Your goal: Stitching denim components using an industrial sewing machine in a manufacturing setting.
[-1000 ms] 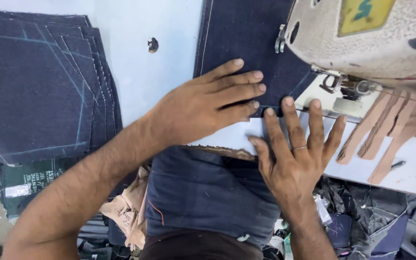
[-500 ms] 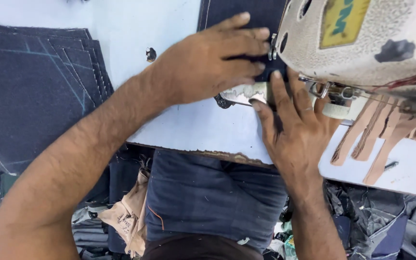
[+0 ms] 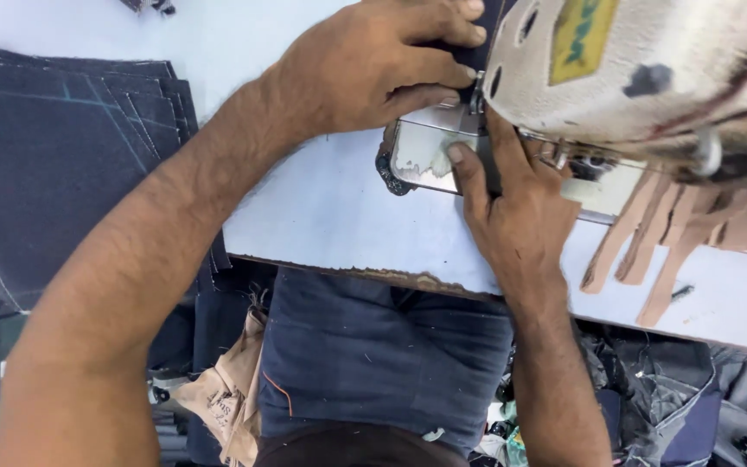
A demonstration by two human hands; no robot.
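Note:
My left hand [image 3: 373, 65] lies palm down on a dark denim piece [image 3: 477, 56], fingers curled over its edge right beside the head of the sewing machine [image 3: 641, 78]. My right hand [image 3: 520, 207] rests flat on the metal needle plate [image 3: 421, 147], fingers spread and reaching under the machine head. Most of the denim piece is hidden by my left hand and the machine.
A stack of dark denim panels [image 3: 54, 156] with chalk lines lies at the left of the white table [image 3: 330, 216]. Tan fabric strips [image 3: 659, 242] hang at the right under the machine. The table's worn front edge runs over my lap; scraps and cloth lie below.
Both hands have pushed forward toward the machine. The denim piece has gone away from me under the machine head, leaving the metal plate bare.

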